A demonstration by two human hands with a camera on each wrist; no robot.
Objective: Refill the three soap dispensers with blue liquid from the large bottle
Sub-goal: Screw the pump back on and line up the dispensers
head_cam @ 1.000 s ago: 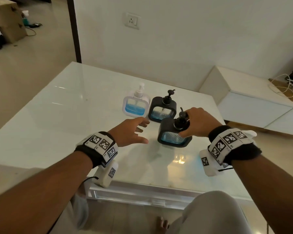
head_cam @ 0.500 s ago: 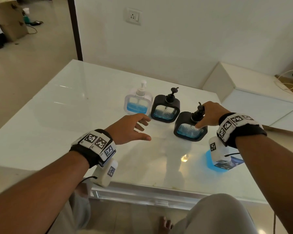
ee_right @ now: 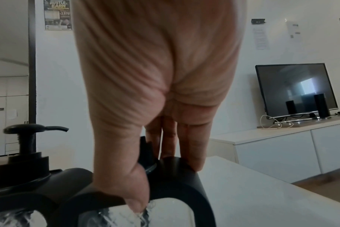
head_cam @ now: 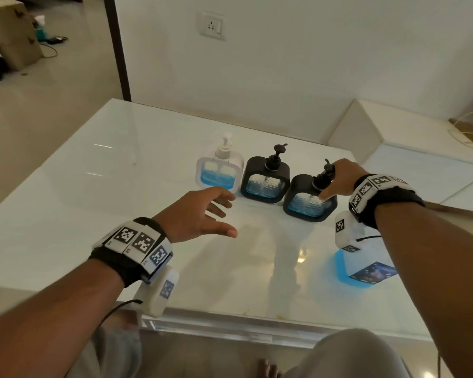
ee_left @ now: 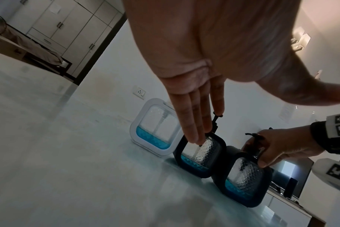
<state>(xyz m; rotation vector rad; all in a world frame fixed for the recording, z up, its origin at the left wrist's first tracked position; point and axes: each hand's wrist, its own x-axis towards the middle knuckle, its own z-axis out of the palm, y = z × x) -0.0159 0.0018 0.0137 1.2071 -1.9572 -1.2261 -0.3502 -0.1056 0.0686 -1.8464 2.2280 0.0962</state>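
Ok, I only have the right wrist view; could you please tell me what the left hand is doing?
Observer: The left hand is open, holding nothing, in front of the white dispenser.
Operator: Thanks; where is the large bottle?
Observer: The large bottle stands near the table's front edge, partly hidden under the right forearm.
Operator: And the level in the black dispenser that the right hand grips?
Observer: It has blue liquid only in its lower part.
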